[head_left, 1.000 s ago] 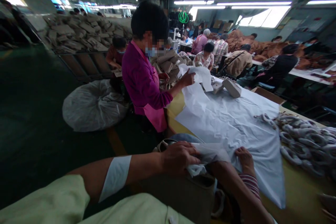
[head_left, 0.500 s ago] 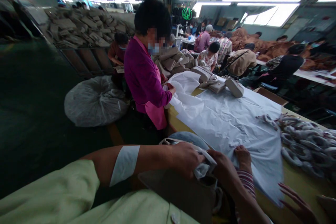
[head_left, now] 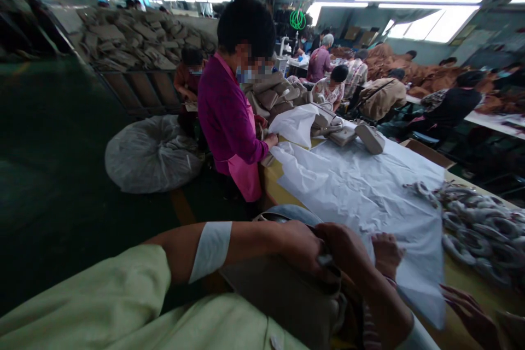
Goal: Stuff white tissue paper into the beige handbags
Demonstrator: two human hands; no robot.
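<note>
- Down at the near edge of the yellow surface (head_left: 459, 279), the left hand (head_left: 301, 249) and right hand (head_left: 346, 249) meet over the mouth of one taupe bag (head_left: 283, 298), both closed on a scrap of white paper (head_left: 326, 258).
- A third hand, from a striped sleeve, rests on the one wide sheet of white tissue paper (head_left: 369, 191).
- One heap of pale looped straps (head_left: 479, 227) lies at the right.
- One worker in a magenta jacket (head_left: 229, 115) stands opposite; several others sit behind in the dim hall.
</note>
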